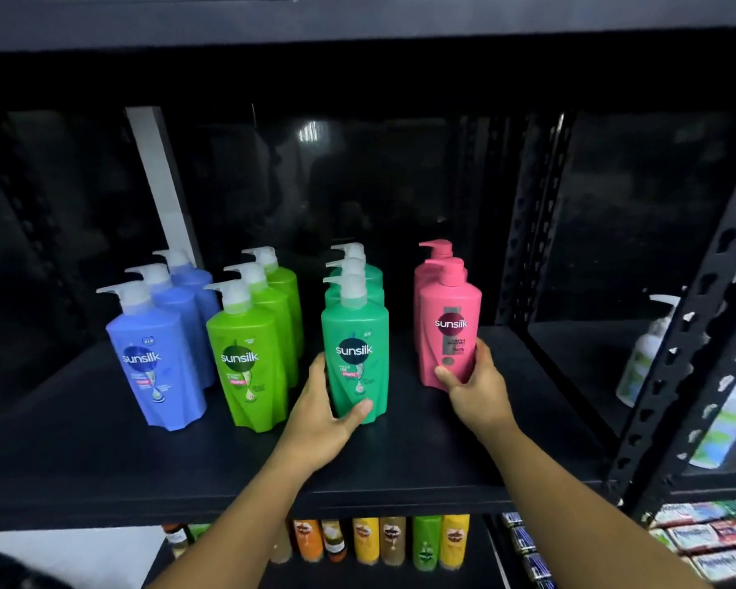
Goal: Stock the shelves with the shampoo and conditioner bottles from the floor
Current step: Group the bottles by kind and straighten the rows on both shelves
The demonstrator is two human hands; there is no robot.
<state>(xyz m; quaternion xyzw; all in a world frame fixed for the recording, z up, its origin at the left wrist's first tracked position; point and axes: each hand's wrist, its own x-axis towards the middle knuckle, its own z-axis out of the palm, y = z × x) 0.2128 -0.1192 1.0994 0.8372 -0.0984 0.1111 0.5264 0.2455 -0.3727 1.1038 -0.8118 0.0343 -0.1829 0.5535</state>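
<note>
Black shelf (103,461), four bottle rows from 9 to 3 o'clock: blue row (158,333), lime row (251,333), teal, pink. Left hand (324,418) grasps front teal bottle (355,329) at its 7 o'clock. Right hand (476,388) fingers (483,352) wrap front pink bottle (451,299) at 5 o'clock. Both bottles upright, on shelf.

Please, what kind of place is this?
Probably a shop: black metal shelving, Sunsilk bottles lined up in rows by colour, and small bottles and packets stocked below.

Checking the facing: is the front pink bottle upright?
Upright: the pink bottle stands on the shelf, pump on top, label reading level.
</note>
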